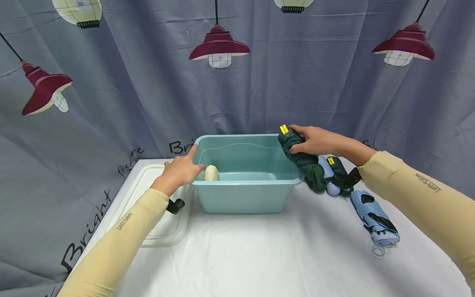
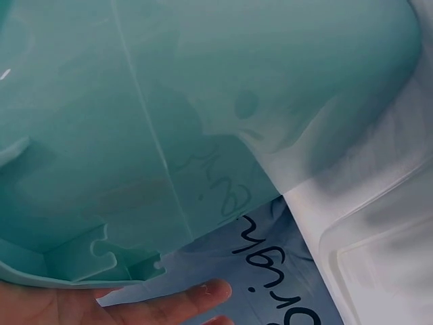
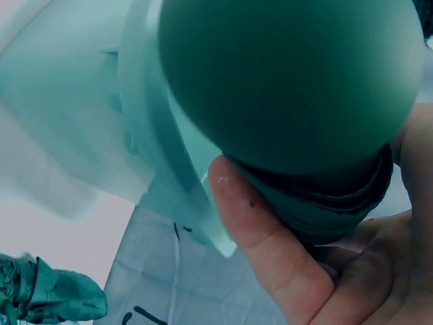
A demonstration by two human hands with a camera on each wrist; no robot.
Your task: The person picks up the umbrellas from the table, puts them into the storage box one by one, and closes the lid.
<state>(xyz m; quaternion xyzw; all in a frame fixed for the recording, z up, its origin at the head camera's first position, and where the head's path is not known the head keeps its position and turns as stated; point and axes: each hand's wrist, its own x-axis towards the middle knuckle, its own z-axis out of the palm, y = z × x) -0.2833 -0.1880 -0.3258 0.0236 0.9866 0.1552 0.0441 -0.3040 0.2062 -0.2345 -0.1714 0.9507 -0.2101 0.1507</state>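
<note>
Two arms in pale yellow sleeves [image 1: 404, 194] reach forward over a white-covered counter [image 1: 282, 255]. Nearest on the right lies a blue folded umbrella [image 1: 372, 216], its looped cord toward the viewer. A white lid [image 1: 168, 229] lies flat at the left, partly behind the left arm.

Beyond them sits a teal bin [image 1: 243, 198], its long side running left to right. The left hand [image 1: 179, 171] rests at its left rim, index finger and thumb spread, holding nothing loose. Inside, just beside that hand, is a cream roll [image 1: 211, 174] (what it is, I cannot tell).

At the opposite end, the right hand [image 1: 315, 140] curls firmly around a dark green umbrella [image 1: 304, 163]. The umbrella slants across the bin's right end: rounded end near and to the right, yellow-tagged end farther and to the left. The bin's hollow lies to its left, just past the right rim; whether umbrella and rim touch is unclear. The left hand is well apart from it.

Just right of it lie a light blue umbrella [image 1: 333, 189] and a second green umbrella [image 1: 337, 166]. Behind everything hangs a grey-blue curtain [image 1: 156, 82] printed with red lamps.
</note>
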